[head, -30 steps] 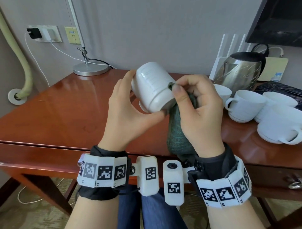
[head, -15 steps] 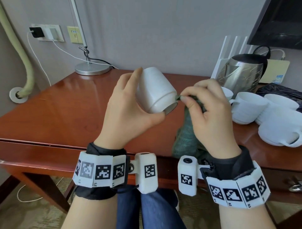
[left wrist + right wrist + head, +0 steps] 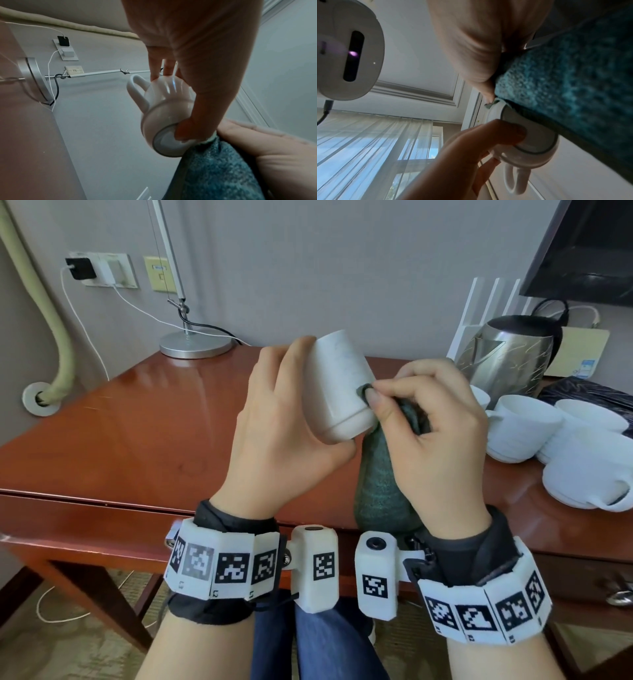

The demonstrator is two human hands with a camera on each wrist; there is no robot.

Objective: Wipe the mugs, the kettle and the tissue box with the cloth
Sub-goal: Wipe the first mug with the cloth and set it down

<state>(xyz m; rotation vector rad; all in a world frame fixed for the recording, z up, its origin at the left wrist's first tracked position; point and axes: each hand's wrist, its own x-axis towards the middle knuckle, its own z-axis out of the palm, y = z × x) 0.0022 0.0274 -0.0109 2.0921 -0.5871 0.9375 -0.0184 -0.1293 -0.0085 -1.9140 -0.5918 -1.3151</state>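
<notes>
My left hand [image 3: 291,419] grips a white mug [image 3: 339,392] above the table, its base turned toward me and my thumb on the base [image 3: 169,140]. The mug's handle [image 3: 137,92] points away from the palm. My right hand [image 3: 428,422] pinches a dark teal cloth [image 3: 380,484] and presses a fold of it against the mug's side near the base; the rest of the cloth hangs down over the table edge. The cloth [image 3: 573,81] fills the right wrist view beside the mug [image 3: 530,142]. A steel kettle [image 3: 510,354] stands at the back right. No tissue box is clearly visible.
Several white mugs [image 3: 524,426] on saucers crowd the right of the red-brown wooden table [image 3: 120,440]. A lamp base [image 3: 195,344] with its cord sits at the back left. A dark wrapped object [image 3: 589,392] lies behind the mugs, and white router antennas [image 3: 489,299] rise by the kettle.
The mug has been turned and lifted slightly in my left hand. My right hand, which had drawn the cloth off toward the rim, is back against the mug's side.
</notes>
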